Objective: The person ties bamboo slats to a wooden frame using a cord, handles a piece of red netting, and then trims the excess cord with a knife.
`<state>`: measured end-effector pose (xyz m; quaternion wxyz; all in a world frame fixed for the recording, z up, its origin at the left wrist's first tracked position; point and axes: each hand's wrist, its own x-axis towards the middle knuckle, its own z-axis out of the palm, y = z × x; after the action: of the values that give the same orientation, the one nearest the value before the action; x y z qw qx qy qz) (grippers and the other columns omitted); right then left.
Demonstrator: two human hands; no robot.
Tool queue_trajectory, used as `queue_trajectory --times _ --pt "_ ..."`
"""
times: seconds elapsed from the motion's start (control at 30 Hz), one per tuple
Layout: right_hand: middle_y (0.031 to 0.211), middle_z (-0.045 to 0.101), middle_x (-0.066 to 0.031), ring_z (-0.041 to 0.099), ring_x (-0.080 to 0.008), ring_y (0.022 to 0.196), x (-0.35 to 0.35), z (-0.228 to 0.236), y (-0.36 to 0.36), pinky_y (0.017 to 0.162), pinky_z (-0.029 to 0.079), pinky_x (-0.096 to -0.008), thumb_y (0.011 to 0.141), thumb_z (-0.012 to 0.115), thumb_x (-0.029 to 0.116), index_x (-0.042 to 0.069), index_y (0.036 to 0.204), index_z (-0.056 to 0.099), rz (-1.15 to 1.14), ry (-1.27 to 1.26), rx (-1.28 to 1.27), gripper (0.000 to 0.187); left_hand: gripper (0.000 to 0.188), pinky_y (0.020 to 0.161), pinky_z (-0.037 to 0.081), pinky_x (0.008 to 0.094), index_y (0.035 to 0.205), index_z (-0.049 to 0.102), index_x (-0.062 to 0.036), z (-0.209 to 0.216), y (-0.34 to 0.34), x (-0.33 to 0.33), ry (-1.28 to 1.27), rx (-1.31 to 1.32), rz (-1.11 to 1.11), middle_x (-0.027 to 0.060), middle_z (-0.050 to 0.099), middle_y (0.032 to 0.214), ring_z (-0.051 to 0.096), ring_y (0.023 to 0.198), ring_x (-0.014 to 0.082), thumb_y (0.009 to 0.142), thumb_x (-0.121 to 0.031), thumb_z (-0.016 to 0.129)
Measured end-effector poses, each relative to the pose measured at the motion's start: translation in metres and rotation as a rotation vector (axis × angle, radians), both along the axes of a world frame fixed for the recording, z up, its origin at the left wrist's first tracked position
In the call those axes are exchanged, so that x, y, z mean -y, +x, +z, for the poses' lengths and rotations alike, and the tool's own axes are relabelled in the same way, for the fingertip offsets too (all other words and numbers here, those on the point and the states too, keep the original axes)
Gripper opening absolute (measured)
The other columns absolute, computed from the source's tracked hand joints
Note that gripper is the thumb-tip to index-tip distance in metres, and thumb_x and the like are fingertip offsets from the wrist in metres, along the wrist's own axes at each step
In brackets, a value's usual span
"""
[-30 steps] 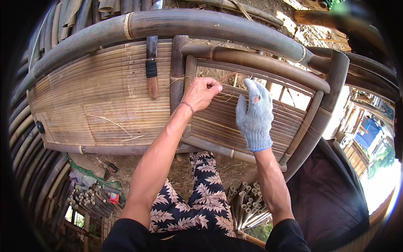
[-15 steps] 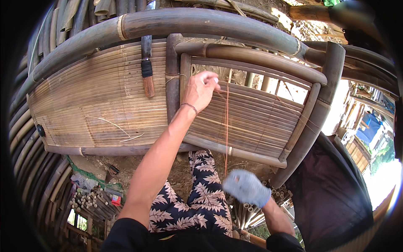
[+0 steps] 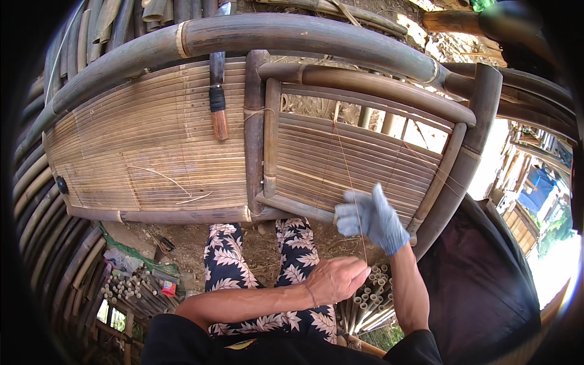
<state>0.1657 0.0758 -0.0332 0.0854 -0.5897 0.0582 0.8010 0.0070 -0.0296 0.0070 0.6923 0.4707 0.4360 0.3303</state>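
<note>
My bare left hand (image 3: 337, 280), with a thin bracelet at the wrist, is low in front of my lap, its fingers closed on an orange-brown string (image 3: 348, 167). The string runs taut up to the top slat of a small bamboo slat panel (image 3: 359, 161) set in a bamboo frame. My right hand (image 3: 376, 220), in a grey glove, is held up at the panel's lower edge. Its fingers are spread apart, and the string passes in front of it. Another thin string (image 3: 426, 159) hangs at the panel's right side.
A knife (image 3: 218, 112) with a wooden handle lies on the bamboo slat seat (image 3: 140, 140) at left. A thick bamboo rail (image 3: 292, 33) arches along the far side. Cut bamboo pieces (image 3: 372, 292) stand below my right hand; a dark cloth (image 3: 480, 274) hangs at right.
My left hand has come down from the panel's upper left to near my lap, with the string. My right hand has risen to the panel's lower edge, fingers spread.
</note>
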Motion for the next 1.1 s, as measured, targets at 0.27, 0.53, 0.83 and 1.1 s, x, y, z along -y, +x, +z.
queue_trajectory --times 0.27,0.53,0.83,1.1 --pt "0.091 0.066 -0.0104 0.066 -0.0201 0.087 -0.113 0.039 -0.030 0.089 0.052 -0.0353 0.098 0.051 0.027 0.000 0.093 0.065 0.504 1.311 0.740 0.031 0.041 0.102 0.043 0.0464 0.122 0.059 0.0017 -0.152 -0.061 -0.123 0.240 -0.405 0.432 0.0239 0.058 0.127 0.056 0.117 0.0385 0.095 -0.027 0.047" --pt "0.094 0.068 -0.0149 0.065 -0.0229 0.088 -0.121 0.048 -0.027 0.104 0.041 -0.0568 0.101 0.052 0.029 0.006 0.095 0.063 -0.269 1.055 0.114 0.027 0.029 0.101 0.032 0.0538 0.086 0.069 -0.0139 -0.230 -0.054 -0.174 0.245 -0.638 -0.143 0.0081 0.070 0.090 0.063 0.095 0.0314 0.091 -0.024 0.043" --pt "0.074 0.063 -0.0177 0.065 -0.0360 0.068 -0.013 0.034 -0.041 0.061 0.053 -0.0460 0.099 0.045 0.019 0.007 0.082 0.056 1.632 0.825 0.582 0.023 0.023 0.096 0.031 0.0460 0.085 0.058 -0.0097 -0.230 -0.046 -0.156 0.331 -0.553 0.109 0.0108 0.059 0.084 0.054 0.090 0.0295 0.096 -0.023 0.043" --pt "0.065 0.053 -0.0084 0.056 -0.0189 0.057 0.005 0.036 -0.012 0.053 0.047 -0.0326 0.098 0.050 0.022 0.002 0.079 0.055 0.902 0.466 0.582 0.028 0.018 0.102 0.031 0.0488 0.097 0.057 -0.0081 -0.232 -0.059 -0.152 0.404 -0.691 0.135 0.0129 0.055 0.099 0.050 0.102 0.0326 0.097 -0.023 0.046"
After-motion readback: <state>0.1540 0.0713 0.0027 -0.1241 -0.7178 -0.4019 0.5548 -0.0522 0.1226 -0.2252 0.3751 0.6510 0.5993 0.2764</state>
